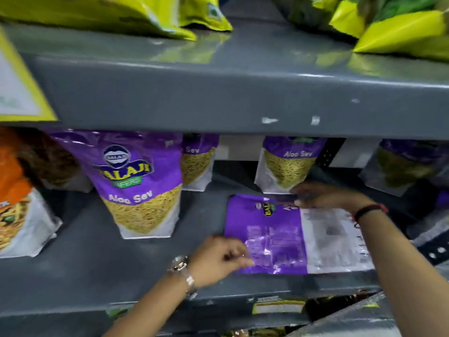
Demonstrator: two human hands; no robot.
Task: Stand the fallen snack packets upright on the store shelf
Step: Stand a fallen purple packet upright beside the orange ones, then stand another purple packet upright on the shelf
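Head view. A grey metal shelf [102, 268] carries purple Aloo Sev packets. One fallen packet [291, 237] lies flat on the shelf board near the front edge, right of centre, back face up, its purple top end pointing left and its white bottom end pointing right.

The left hand [220, 257] is at the packet's lower-left corner, fingers curled and pinching the purple film at that edge. A metal wristwatch [182, 269] sits on that wrist. The right hand [323, 195] rests on the packet's far edge, fingers bent down over it and touching the film; motion blur prevents telling whether it has a firm grip. A dark band with a red part [369, 210] is on that wrist.

Upright packets: a large front packet [138, 188] stands left of the fallen one, well apart from it; a second [198, 161] stands behind it, partly hidden; a third [289, 164] stands just behind the right hand; a fourth [403, 164] stands at far right, blurred. An orange packet [17, 203] stands at the left edge.

The upper shelf [243, 98] holds yellow-green packets [401, 32], lying tilted.
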